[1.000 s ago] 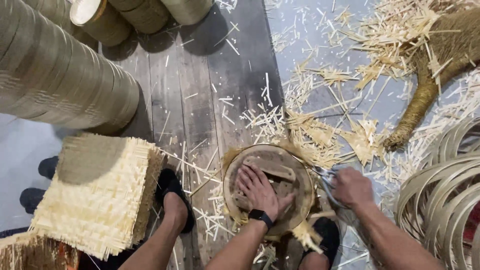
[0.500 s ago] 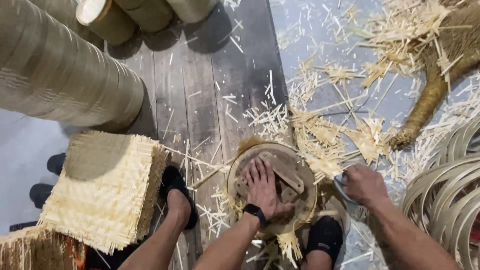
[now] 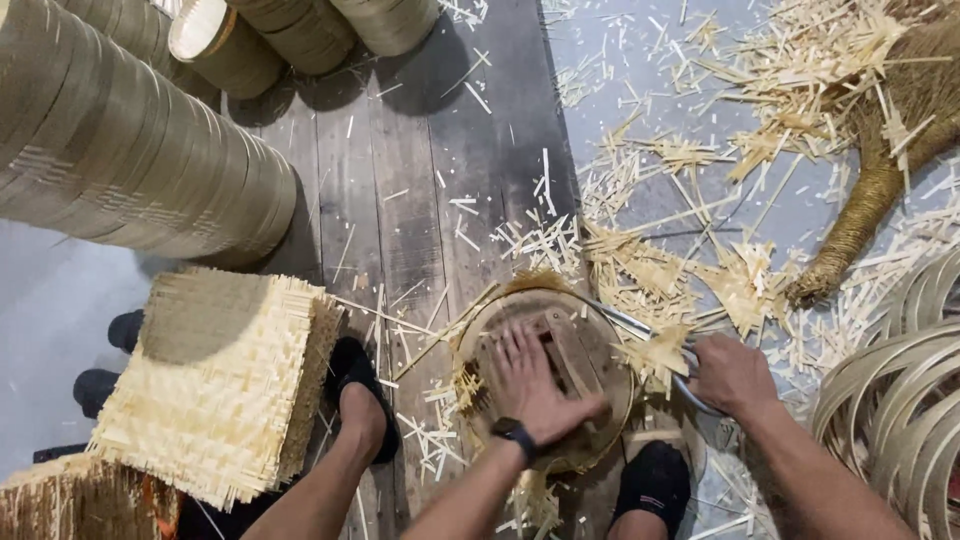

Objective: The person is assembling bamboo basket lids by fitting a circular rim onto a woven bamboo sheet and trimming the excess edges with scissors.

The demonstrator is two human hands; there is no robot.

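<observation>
Round woven tray (image 3: 600, 330) sits on the plank floor (image 3: 420, 180) btwn my feet, w/ a wooden block (image 3: 570, 355) on top. My left hand (image 3: 535, 385) lies flat on it, fingers spread, gripping nothing. My right hand (image 3: 732, 372) is fisted round the shears' (image 3: 640, 325) handles, blades at tray's rim. Stack of woven mats (image 3: 215, 385) to my left.

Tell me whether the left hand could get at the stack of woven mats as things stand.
Probably yes: the left hand presses the round frame, holding nothing, and only a leg lies between it and the stack of woven mats.
</observation>
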